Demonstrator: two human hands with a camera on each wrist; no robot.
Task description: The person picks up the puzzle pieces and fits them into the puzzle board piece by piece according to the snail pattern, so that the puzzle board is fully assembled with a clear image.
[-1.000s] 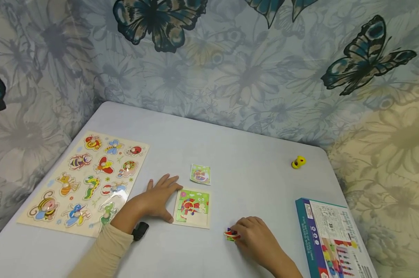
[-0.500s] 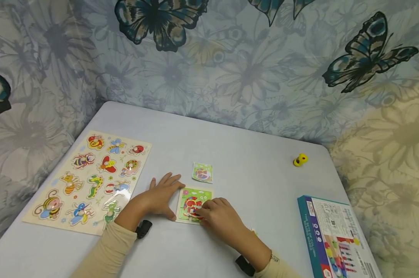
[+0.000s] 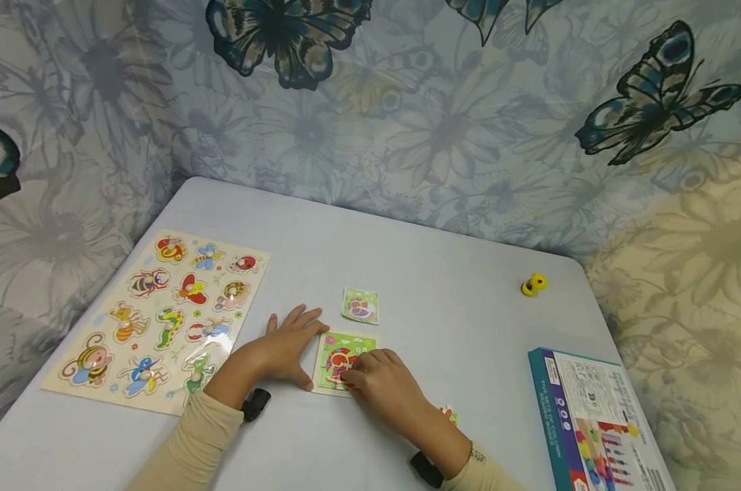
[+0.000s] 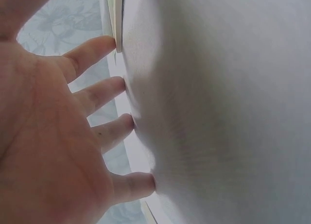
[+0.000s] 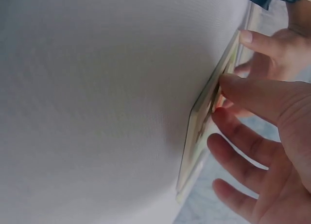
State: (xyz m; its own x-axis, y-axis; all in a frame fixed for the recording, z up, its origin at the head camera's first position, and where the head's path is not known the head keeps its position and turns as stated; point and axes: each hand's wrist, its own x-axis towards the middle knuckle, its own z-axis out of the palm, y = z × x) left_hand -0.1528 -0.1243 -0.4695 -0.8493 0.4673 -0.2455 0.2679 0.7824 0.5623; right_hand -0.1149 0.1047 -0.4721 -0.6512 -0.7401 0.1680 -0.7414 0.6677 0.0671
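Note:
A small square puzzle board [image 3: 330,344] with a red and green picture lies on the white table. My left hand [image 3: 281,351] is spread flat to its left, with index finger and thumb touching its edge. In the left wrist view, the left hand's fingers [image 4: 109,90] are straight, their tips on the tabletop. Over the board's lower right part, my right hand [image 3: 385,382] pinches a puzzle piece between thumb and index finger. The piece is mostly hidden by the fingers. The right wrist view shows those fingertips [image 5: 228,80] at the board's upper face.
Behind the board lies a small picture card [image 3: 361,305]. A large insect peg puzzle [image 3: 180,402] covers the left side. Loose pieces [image 3: 449,414] show beside my right forearm. A boxed toy set [image 3: 582,409] and a yellow figure [image 3: 533,284] stand at the right.
My right hand has moved left from the loose pieces to the board, carrying a puzzle piece, then shifted slightly there. My left hand has stayed at the board's edge.

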